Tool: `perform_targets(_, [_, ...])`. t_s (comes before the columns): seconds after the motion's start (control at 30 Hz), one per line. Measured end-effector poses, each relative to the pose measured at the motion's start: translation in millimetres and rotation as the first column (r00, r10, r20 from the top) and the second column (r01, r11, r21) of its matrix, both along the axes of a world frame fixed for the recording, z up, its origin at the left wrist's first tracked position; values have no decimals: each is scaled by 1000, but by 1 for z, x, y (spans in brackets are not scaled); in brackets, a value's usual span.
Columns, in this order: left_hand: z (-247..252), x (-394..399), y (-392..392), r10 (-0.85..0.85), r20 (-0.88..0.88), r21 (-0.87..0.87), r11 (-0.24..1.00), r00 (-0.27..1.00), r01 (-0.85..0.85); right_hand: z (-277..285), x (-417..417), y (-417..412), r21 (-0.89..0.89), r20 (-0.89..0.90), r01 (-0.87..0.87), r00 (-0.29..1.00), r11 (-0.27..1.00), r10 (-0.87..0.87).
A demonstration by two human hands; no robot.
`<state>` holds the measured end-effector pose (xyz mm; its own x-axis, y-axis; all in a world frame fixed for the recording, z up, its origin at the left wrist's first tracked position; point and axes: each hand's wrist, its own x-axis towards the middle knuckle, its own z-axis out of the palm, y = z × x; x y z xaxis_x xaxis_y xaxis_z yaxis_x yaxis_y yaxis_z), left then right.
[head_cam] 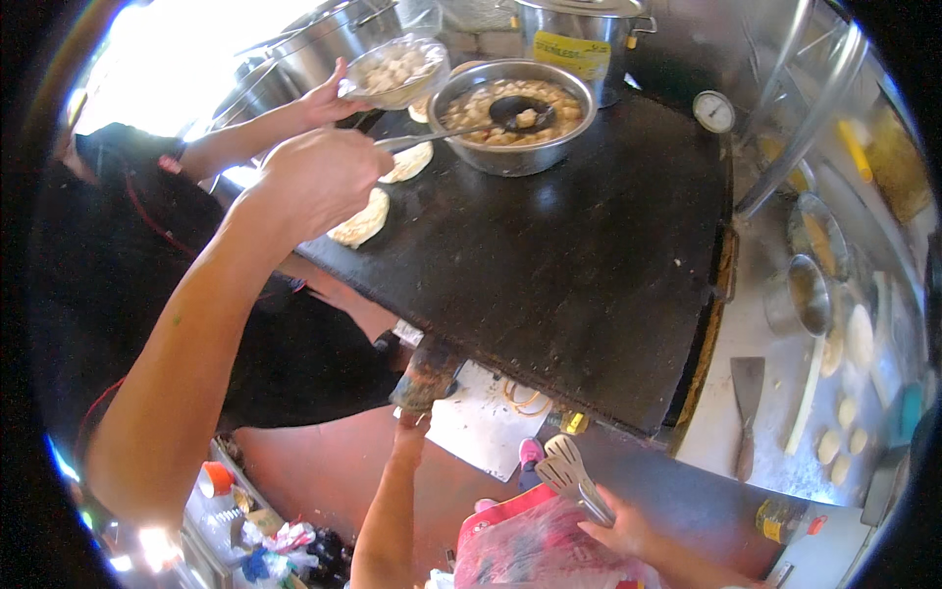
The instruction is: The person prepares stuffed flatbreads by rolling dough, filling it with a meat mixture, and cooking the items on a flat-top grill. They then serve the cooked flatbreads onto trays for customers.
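Note:
My right hand holds slotted metal tongs by the handle, in front of a red apron. The tongs' ends point up and away from me, with nothing between them. Further left, my left hand grips the lower end of a stained, dark cloth-like piece at the griddle's front edge. Part of that hand is hidden. Before me lies a large black flat griddle. Flatbreads rest along its left side. A steel bowl of chunky food in liquid stands towards the back.
A co-worker's hand reaches across from the left with a ladle in the steel bowl. The co-worker's other hand supports a plastic-lined bowl. At right, a metal counter holds a spatula, a steel pot and dough pieces.

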<state>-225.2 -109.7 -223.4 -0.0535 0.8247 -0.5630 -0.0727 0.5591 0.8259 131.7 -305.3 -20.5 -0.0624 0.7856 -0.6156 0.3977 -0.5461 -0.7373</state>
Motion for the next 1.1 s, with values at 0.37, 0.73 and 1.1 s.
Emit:
perform_targets(0.37, [-5, 22, 85, -273, -64, -2, 962, 960, 274, -8, -55, -70, 98, 182, 423, 882, 901, -434])
perform_targets(0.73, [-13, -64, -6, -338, -5, 121, 934, 941, 336, -28, -181, -125, -81, -126, 592, 792, 802, -598])
perform_targets(1.1, [18, -195, -153, -382, -164, -109, 923, 910, 368, -43, -253, -75, -260, -297, 594, 701, 761, -648])
